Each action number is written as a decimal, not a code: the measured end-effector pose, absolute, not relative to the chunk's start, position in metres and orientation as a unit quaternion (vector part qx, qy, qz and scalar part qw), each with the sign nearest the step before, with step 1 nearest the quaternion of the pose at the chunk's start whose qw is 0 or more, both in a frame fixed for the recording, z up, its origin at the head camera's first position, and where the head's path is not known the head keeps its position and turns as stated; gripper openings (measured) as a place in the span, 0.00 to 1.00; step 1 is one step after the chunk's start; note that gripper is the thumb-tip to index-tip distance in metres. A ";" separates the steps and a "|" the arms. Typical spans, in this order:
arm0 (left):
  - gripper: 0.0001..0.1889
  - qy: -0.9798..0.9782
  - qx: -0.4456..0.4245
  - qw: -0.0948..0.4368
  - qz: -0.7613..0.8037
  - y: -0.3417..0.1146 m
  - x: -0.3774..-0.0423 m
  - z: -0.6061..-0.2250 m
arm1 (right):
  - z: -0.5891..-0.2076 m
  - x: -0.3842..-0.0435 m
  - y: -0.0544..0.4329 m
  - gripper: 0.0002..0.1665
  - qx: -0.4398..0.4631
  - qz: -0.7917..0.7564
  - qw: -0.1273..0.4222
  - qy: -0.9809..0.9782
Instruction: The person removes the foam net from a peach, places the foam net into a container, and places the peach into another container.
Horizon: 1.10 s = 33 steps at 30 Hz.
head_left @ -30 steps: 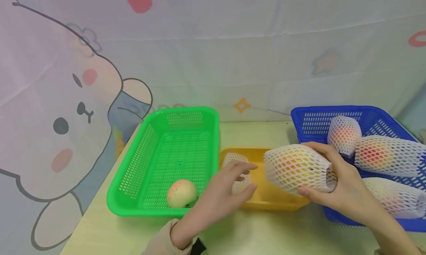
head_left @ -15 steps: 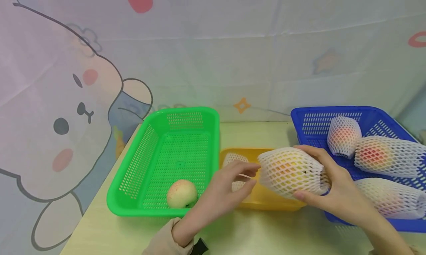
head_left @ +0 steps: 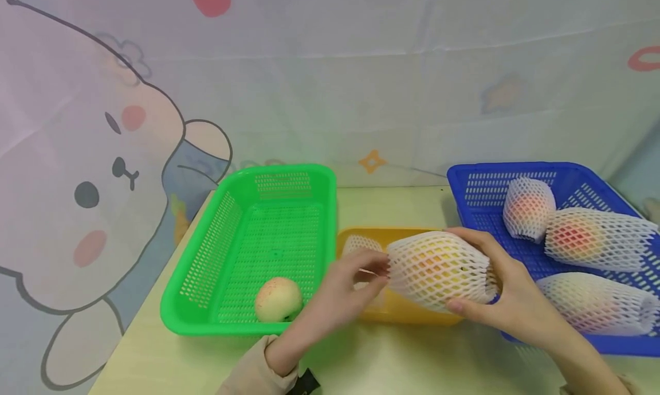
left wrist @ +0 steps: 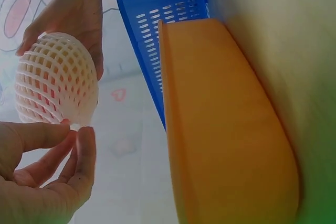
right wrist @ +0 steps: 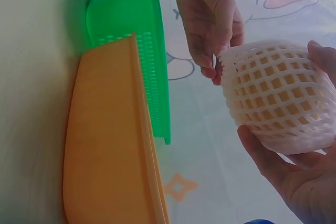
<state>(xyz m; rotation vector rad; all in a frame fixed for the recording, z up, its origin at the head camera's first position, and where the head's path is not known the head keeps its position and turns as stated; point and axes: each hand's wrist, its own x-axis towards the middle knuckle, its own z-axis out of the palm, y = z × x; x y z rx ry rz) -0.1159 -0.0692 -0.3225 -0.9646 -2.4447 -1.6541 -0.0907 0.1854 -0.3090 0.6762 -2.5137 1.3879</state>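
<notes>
Right hand (head_left: 515, 297): I am gripping the netted fruit (head_left: 435, 272), thumb pressing on its near side, the other fingers reaching round its far side. The hold is covering the fruit's right end.

Left hand (head_left: 337, 286): I am pinching the left edge of the white foam net (right wrist: 278, 95) between thumb and fingertips, the fingertips bunching together there. The net is wrapping the fruit, with yellow and a little orange-red showing through its mesh.

Position: I am holding the fruit on its side, raised above the right part of the orange tray (head_left: 407, 313) and apart from it. Another foam net (head_left: 362, 244) is lying in the left part of that tray, partly hidden behind my left hand.

Left of the tray, the green basket (head_left: 332, 223) is holding one bare fruit (head_left: 278, 299), pale with a red blush, towards its near right corner. Right of the tray, the blue basket (head_left: 515, 167) is holding three wrapped fruits (head_left: 529, 206): one at the far side, one just to its right, one lying near the near rim.

All three containers are sitting on a pale table (head_left: 392, 360); a printed cloth (head_left: 335, 85) is hanging behind.
</notes>
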 end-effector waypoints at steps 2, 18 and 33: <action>0.13 -0.776 -0.301 0.017 -0.555 -0.069 -0.116 -0.323 | -0.309 -0.091 0.185 0.52 0.230 0.473 0.092 -0.845; 0.22 -0.677 -0.289 -0.018 -0.676 -0.067 -0.111 -0.322 | -0.307 -0.091 0.186 0.51 0.244 0.518 0.073 -0.817; 0.37 -0.707 -0.310 -0.071 -0.632 -0.066 -0.110 -0.320 | -0.308 -0.090 0.184 0.52 0.262 0.516 0.075 -0.812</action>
